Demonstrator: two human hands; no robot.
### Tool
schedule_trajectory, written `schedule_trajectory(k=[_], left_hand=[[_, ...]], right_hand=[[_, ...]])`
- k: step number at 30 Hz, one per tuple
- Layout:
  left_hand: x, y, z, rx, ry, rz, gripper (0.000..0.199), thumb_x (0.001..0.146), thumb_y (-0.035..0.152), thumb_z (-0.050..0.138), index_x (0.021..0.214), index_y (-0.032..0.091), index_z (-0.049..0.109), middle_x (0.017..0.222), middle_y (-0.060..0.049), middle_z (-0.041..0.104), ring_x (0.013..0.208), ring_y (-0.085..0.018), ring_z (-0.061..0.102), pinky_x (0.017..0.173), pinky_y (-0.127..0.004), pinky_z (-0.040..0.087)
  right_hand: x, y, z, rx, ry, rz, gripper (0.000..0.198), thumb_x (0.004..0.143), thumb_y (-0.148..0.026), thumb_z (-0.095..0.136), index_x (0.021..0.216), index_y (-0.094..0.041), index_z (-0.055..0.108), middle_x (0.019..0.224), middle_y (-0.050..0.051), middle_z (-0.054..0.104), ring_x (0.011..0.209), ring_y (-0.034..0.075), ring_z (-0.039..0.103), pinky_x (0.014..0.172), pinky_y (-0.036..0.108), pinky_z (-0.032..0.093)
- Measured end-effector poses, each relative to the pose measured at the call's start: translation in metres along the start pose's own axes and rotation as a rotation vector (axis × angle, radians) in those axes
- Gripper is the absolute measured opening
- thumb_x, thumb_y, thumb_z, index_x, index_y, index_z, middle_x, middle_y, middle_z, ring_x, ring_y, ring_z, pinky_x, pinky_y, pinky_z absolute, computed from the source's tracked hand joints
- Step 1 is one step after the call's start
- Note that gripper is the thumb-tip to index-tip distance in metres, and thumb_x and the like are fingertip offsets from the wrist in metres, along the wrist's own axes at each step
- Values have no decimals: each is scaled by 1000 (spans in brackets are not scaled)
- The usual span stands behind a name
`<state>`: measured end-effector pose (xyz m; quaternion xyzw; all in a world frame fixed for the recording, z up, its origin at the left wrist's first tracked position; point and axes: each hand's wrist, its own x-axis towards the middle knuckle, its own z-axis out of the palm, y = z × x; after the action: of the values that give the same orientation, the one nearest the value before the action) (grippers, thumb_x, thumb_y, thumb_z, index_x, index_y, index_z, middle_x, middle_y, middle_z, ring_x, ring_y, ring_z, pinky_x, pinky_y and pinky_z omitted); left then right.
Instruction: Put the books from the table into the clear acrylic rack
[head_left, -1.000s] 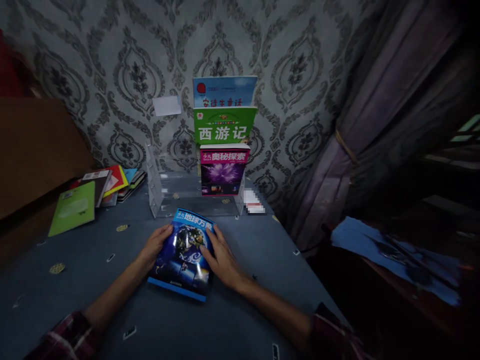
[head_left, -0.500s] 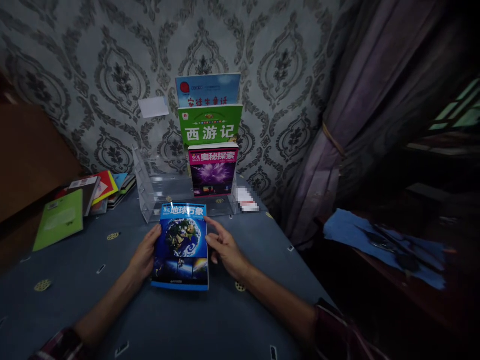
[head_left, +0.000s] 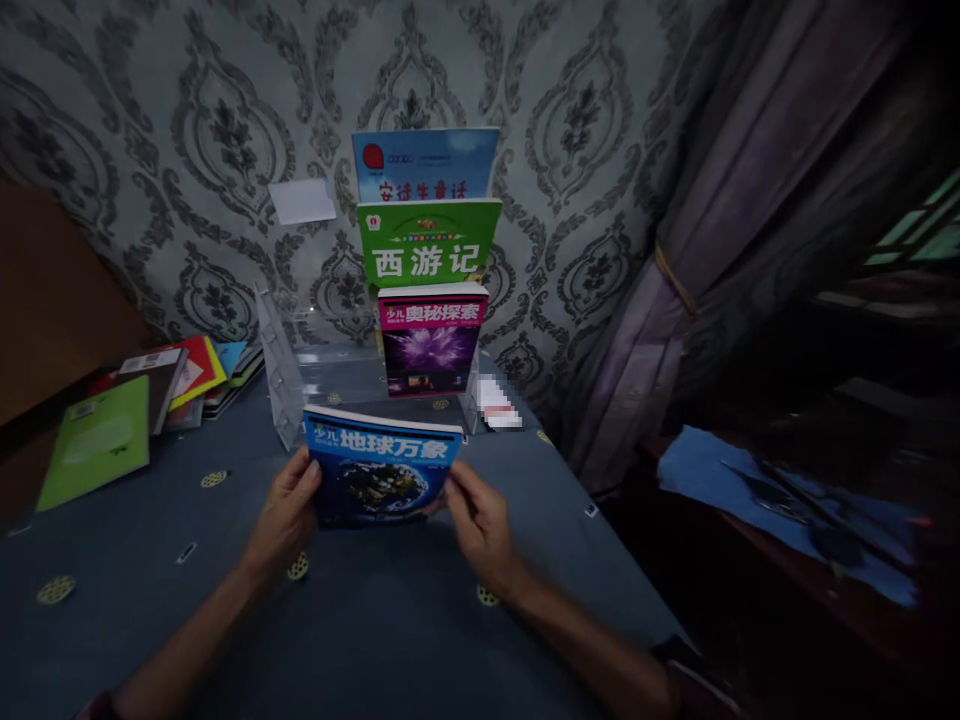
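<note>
Between my hands is a blue book (head_left: 382, 470) with a picture of the Earth on its cover, its top edge tipped up toward me. My left hand (head_left: 289, 505) grips its left side, thumb on the cover. On the right side, my right hand (head_left: 484, 520) pinches the edge. Just behind the book stands a clear tiered book rack (head_left: 281, 370). Its right side holds a pink and purple book (head_left: 431, 345) in front, a green book (head_left: 431, 240) above it and a light blue book (head_left: 424, 165) at the back.
A green booklet (head_left: 101, 440) and several other books lie piled on the left of the cloth-covered table (head_left: 225, 620). A brown box (head_left: 60, 300) stands behind them. Right of the rack is a white packet (head_left: 497, 400). Farther right, a tied curtain (head_left: 675, 260) hangs beside a blue cloth (head_left: 772, 510).
The Earth book has tilted, its top edge rising toward me. My right hand, whose index finger was pointing along the edge, has closed on the book's right side.
</note>
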<state>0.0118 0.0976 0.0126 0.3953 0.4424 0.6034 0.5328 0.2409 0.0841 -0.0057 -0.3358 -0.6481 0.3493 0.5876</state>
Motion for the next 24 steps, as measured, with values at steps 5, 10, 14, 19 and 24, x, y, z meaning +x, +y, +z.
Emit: schedule_trajectory(k=[5,10,14,19,24], left_hand=[[-7,-24,-8,19,113,-55,75,60,77,78,105,18,71,98,-7,77,111,-32,67,90,-38,58],[-12,-44,-15,127,167,-31,68,65,84,68,88,20,71,88,-7,76,103,-32,67,82,-37,59],[-17,-47,-22,148,161,-32,61,65,75,76,90,20,72,91,-6,76,98,-30,68,86,-36,58],[-15,-37,-19,207,30,-21,52,61,52,86,99,19,72,99,-8,78,100,-32,70,92,-39,57],[-7,-35,-17,289,56,-52,44,56,47,86,90,22,71,88,-7,77,97,-36,70,84,-41,59]], right_hand=[[-18,3,7,-133,-48,-50,38,103,-32,44,136,-20,59,97,7,73,79,18,71,75,31,60],[-25,20,9,-256,-56,-60,47,99,-30,54,145,-21,50,115,11,73,94,21,72,88,34,61],[-26,26,8,-314,-131,7,44,101,-28,51,144,-21,50,121,13,72,109,24,71,91,35,61],[-27,28,7,-313,-129,12,46,101,-29,50,146,-21,48,127,14,71,116,26,70,97,39,60],[-26,22,7,-306,-147,66,48,102,-31,48,149,-23,45,136,13,66,124,25,65,98,38,59]])
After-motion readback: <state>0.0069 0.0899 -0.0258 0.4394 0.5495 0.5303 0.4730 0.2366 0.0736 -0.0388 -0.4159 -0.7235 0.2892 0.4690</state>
